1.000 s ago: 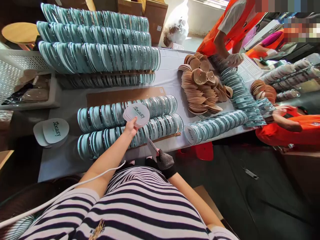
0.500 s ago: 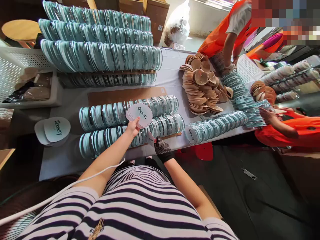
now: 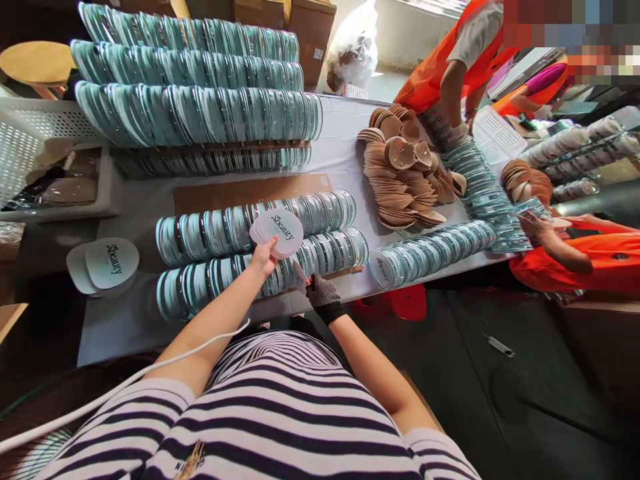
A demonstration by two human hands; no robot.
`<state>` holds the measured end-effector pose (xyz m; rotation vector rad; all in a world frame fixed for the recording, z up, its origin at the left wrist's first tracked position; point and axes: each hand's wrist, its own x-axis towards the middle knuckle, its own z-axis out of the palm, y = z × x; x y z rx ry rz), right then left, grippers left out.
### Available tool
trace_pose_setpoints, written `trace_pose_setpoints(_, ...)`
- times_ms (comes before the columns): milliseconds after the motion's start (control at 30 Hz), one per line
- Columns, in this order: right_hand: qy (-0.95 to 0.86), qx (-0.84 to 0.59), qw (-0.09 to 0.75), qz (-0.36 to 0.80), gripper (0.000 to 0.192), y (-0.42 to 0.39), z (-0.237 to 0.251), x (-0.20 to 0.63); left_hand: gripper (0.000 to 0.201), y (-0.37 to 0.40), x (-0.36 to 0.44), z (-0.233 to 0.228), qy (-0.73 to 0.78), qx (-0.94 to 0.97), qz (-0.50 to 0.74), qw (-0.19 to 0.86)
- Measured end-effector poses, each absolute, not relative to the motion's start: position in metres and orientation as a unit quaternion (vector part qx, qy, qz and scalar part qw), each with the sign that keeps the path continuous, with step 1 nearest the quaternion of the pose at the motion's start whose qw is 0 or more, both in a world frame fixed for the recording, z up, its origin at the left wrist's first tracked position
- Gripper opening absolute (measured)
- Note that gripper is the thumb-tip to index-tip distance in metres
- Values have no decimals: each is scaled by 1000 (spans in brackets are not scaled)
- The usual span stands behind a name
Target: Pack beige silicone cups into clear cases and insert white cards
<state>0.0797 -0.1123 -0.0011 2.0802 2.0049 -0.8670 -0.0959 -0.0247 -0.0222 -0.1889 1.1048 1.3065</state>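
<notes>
Card [image 3: 299, 277] half hidden by gloved right hand [image 3: 323, 297], grip unclear

I see white cards [image 3: 277, 231] with dark green lettering in my bare left hand [image 3: 263, 257]. Just right of the cards, my right hand [image 3: 323, 298] wears a black glove dotted white. Around the cards run teal-and-clear rows [image 3: 255, 227] on a pale grey table [image 3: 345, 150]. Farther right of the cards lie tan cups [image 3: 400, 180], and beyond them orange vests [image 3: 440, 60]. Below the cards, my shirt [image 3: 280, 413] is navy-and-white striped.
</notes>
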Motion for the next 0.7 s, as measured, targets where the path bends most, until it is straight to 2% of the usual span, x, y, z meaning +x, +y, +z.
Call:
trace_pose_setpoints(100,637,704,48,-310,23,-118,-17,70,36,-25,-95,-21,484,-78,577,653)
trace_pose_setpoints(267,554,696,-50,-454,7,-108,-41,61,39,-26,-95,-21,477,-72,577,659)
trace_pose_setpoints(367,521,681,-80,-508,9,-103,-42,58,39,-26,-94,-23,483,-64,577,656)
trace_pose_setpoints(433,467,653,-121,-584,12,-104,-41,55,40,-26,-93,-24,480,-54,582,654)
trace_pose_setpoints(567,172,535,-252,-787,19,-105,-43,48,40,-26,-91,-25,479,-48,592,647)
trace_pose_setpoints(700,89,543,-229,-803,34,-96,-48,44,42,-26,-90,-26,482,-58,591,645)
